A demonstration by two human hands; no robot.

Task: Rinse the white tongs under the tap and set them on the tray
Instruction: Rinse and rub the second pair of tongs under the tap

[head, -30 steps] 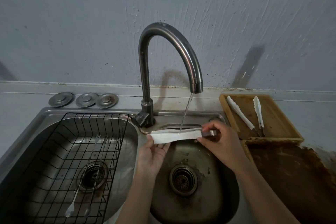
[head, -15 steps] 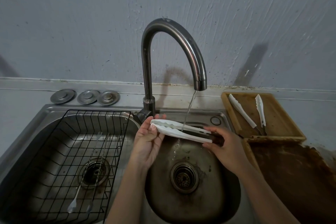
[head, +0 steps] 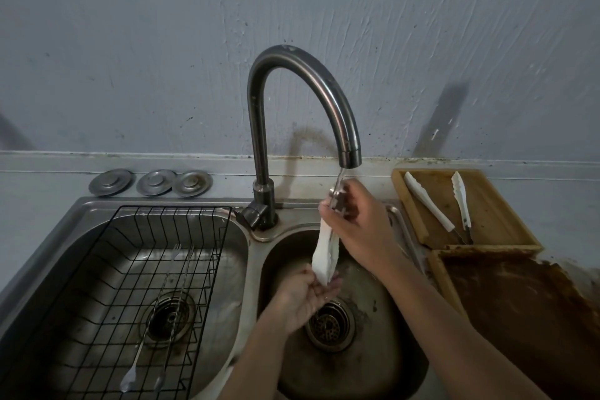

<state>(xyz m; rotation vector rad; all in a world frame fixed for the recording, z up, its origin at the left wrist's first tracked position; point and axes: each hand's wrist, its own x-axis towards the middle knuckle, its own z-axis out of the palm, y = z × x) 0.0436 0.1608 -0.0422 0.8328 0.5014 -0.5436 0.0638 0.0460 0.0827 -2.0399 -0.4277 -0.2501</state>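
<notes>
White tongs [head: 325, 253] hang almost upright over the right sink basin, metal hinge end up under the tap spout [head: 350, 157], where a thin stream of water runs onto them. My right hand [head: 358, 221] grips the hinge end from the right. My left hand [head: 306, 294] cups the white tips from below, fingers around them. The wooden tray [head: 506, 224] sits on the counter to the right, holding another pair of white tongs [head: 428, 201] spread apart.
The left basin holds a black wire rack [head: 136, 269] with long metal utensils in it. Three metal drain covers [head: 151, 182] lie behind it. A second, stained brown tray [head: 519, 308] lies in front of the wooden one. The drain strainer [head: 328, 325] is below my hands.
The tongs have swung from lying level across the basin to hanging nearly upright. My right hand rose to the spout with the hinge end; my left hand dropped low with the tips.
</notes>
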